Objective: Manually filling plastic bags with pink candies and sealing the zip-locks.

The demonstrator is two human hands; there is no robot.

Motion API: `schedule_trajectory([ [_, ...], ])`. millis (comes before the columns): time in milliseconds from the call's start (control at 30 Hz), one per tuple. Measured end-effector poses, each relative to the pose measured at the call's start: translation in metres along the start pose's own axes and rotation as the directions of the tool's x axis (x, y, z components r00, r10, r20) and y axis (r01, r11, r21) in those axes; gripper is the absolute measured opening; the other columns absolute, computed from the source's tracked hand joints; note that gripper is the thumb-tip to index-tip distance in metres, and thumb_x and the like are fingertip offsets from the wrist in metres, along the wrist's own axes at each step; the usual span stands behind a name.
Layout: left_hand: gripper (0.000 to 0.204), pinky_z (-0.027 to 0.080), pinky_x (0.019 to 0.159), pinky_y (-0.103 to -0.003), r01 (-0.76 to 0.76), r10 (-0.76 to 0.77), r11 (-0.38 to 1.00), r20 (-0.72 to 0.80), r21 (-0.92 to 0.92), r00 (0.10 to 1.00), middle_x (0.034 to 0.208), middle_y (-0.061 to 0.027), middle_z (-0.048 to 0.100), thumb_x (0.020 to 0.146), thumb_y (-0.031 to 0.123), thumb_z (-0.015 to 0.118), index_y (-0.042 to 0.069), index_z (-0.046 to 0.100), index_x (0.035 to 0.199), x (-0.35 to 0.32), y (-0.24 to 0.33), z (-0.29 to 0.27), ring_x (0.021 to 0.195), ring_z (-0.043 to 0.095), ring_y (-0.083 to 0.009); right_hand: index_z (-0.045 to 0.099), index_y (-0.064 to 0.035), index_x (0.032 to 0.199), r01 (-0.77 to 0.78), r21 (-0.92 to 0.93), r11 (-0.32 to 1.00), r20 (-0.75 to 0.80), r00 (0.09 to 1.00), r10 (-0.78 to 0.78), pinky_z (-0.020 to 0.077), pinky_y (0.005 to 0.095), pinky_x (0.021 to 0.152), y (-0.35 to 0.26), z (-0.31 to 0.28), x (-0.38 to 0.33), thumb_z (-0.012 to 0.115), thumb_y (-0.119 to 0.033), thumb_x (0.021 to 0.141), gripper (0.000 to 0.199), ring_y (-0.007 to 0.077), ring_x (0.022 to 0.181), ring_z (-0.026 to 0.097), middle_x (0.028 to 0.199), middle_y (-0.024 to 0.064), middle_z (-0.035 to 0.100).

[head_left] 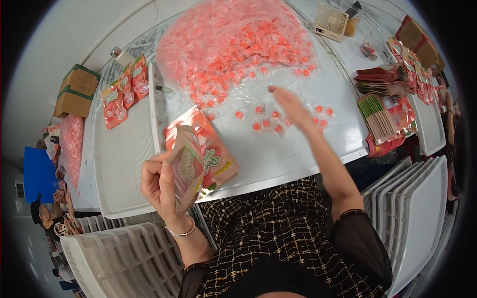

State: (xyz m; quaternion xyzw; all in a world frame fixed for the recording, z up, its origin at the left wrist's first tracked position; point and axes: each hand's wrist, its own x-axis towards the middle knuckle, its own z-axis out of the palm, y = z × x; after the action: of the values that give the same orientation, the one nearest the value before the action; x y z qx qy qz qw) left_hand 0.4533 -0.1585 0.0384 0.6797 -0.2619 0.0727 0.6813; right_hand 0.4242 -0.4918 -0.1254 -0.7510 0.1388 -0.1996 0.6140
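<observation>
At the table's front edge, my left hand (160, 181) is closed on an open pink and tan pouch (188, 166), its mouth spread and tilted up. Behind it, flat pink pouches (211, 146) lie stacked on the table, partly hidden by the held one. My right hand (292, 107) hovers over the table among small wrapped red candies (275, 114). Motion smears its fingers, so whether they hold anything does not show. Beyond it spreads a large clear plastic bag (191, 37), full of the same candies, with many spilling from its mouth.
A white tray (124, 164) at left carries several filled pouches (125, 89). Cardboard boxes (77, 92) stand behind it. Stacks of pouches (378, 114) lie at right, near a small fan (331, 22). Stacked white trays flank me: left (124, 253), right (412, 213). Other people work at far left.
</observation>
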Motion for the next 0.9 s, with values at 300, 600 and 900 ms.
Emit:
schedule_trajectory([
  [300, 0.019, 0.035, 0.074, -0.022, -0.009, 0.006, 0.996, -0.023, -0.091, 1.000, 0.093, -0.0115, 0.063, 0.090, 0.012, 0.055, 0.002, 0.047, 0.076, 0.000, -0.005, -0.003, 0.076, 0.045, -0.0062, 0.065, -0.0005, 0.101, 0.080, -0.180, 0.980, -0.027, 0.996, -0.086, 0.0480, 0.0277, 0.076, -0.019, -0.019, -0.024, 0.056, -0.010, 0.089, 0.018, 0.0165, 0.084, 0.062, 0.093, 0.0088, 0.066],
  [600, 0.020, 0.035, 0.073, -0.023, -0.002, -0.001, 0.998, -0.041, -0.065, 0.999, 0.093, -0.0120, 0.062, 0.089, 0.012, 0.055, 0.003, 0.045, 0.074, -0.005, 0.005, -0.007, 0.075, 0.044, -0.0068, 0.061, -0.0015, 0.111, 0.031, -0.069, 0.997, 0.225, 0.974, -0.015, 0.0441, 0.0323, 0.090, -0.011, 0.011, 0.017, 0.048, -0.024, 0.095, 0.030, 0.0191, 0.103, 0.058, 0.103, 0.0102, 0.065],
  [900, 0.019, 0.035, 0.070, -0.023, -0.075, 0.068, 0.988, -0.057, -0.132, 0.996, 0.086, -0.0094, 0.060, 0.090, 0.013, 0.052, 0.001, 0.047, 0.076, 0.005, 0.009, 0.008, 0.072, 0.043, -0.0075, 0.059, -0.0105, 0.113, 0.355, -0.768, 0.532, 0.311, 0.934, -0.176, 0.0331, 0.0533, 0.099, -0.013, 0.050, -0.009, 0.063, -0.033, 0.082, 0.039, 0.0230, 0.118, 0.048, 0.122, 0.0076, 0.054],
])
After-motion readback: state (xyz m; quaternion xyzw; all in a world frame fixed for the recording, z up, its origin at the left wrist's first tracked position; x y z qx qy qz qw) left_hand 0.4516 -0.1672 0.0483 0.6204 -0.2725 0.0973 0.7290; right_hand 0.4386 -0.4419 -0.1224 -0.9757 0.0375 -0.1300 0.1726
